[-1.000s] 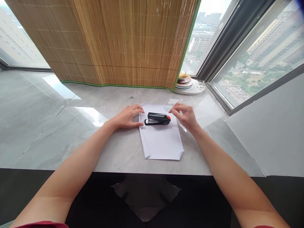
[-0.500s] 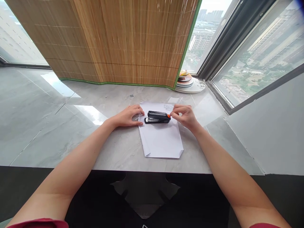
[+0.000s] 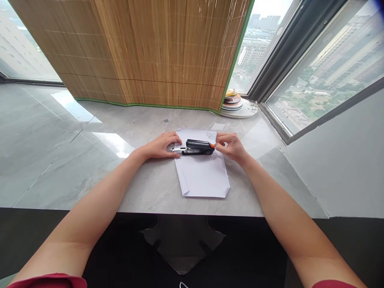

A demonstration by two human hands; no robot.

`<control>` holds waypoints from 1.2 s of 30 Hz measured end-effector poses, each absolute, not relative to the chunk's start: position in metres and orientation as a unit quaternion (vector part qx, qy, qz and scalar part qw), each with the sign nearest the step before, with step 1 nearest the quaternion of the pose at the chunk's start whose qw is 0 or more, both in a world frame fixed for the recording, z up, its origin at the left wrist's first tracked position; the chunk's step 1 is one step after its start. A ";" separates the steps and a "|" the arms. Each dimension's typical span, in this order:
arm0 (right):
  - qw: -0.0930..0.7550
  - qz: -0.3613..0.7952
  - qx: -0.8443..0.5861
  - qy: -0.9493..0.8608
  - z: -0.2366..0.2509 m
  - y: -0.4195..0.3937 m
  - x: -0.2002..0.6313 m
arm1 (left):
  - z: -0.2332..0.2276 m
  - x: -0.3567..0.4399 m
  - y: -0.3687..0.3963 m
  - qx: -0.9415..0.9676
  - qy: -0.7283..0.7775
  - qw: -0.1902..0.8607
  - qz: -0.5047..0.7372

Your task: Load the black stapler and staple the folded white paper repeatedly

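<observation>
A black stapler [image 3: 200, 147] lies on its side across the upper part of a white sheet of paper [image 3: 204, 176]. From its left end a silver staple magazine [image 3: 179, 149] sticks out. My right hand [image 3: 231, 146] has its thumb and forefinger pinched at the stapler's orange rear button [image 3: 212, 146]. At the paper's left edge rests my left hand [image 3: 163, 146], with thumb and fingers spread on either side of the magazine's tip. It appears not to grip anything.
A stack of plates [image 3: 235, 105] stands in the back right corner by the window. A bamboo blind [image 3: 156, 56] with green edging hangs at the back of the grey tiled ledge [image 3: 144, 196]. A white wall [image 3: 339, 172] borders the right side.
The silver staple magazine has slid out of the stapler's left end, between my left thumb and fingers. Both hands have stayed nearly in place.
</observation>
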State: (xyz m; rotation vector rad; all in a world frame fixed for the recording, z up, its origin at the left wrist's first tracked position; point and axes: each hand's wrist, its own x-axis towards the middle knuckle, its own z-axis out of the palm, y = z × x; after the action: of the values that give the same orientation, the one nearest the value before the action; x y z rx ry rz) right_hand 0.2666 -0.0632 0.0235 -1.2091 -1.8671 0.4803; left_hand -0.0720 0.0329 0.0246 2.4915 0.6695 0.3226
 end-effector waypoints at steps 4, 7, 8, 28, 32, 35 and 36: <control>0.445 0.182 -0.485 -0.730 0.027 -0.067 0.260 | 0.026 -0.072 0.032 0.919 0.255 0.275 0.125; 0.471 0.216 -0.471 -0.714 0.028 -0.067 0.254 | 0.027 -0.071 0.031 0.922 0.251 0.268 0.119; 0.464 0.231 -0.462 -0.720 0.027 -0.066 0.252 | 0.027 -0.071 0.031 0.925 0.248 0.264 0.116; 0.440 -0.024 -0.433 -0.786 0.028 -0.074 0.237 | 0.024 -0.056 0.031 0.610 0.323 0.613 0.384; 0.378 -0.059 -0.415 -0.826 0.023 -0.074 0.238 | 0.026 -0.056 0.029 0.530 0.298 0.736 0.297; 0.358 -0.082 -0.405 -0.837 0.021 -0.073 0.237 | 0.024 -0.055 0.028 0.504 0.296 0.765 0.270; 0.354 -0.087 -0.406 -0.838 0.020 -0.073 0.238 | 0.023 -0.055 0.028 0.500 0.296 0.768 0.269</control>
State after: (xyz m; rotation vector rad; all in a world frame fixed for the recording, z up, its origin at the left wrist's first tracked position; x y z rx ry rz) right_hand 0.2375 -0.0735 0.0205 -1.0492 -2.1664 -0.2239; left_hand -0.0553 0.0285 0.0228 1.0849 0.6427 0.5833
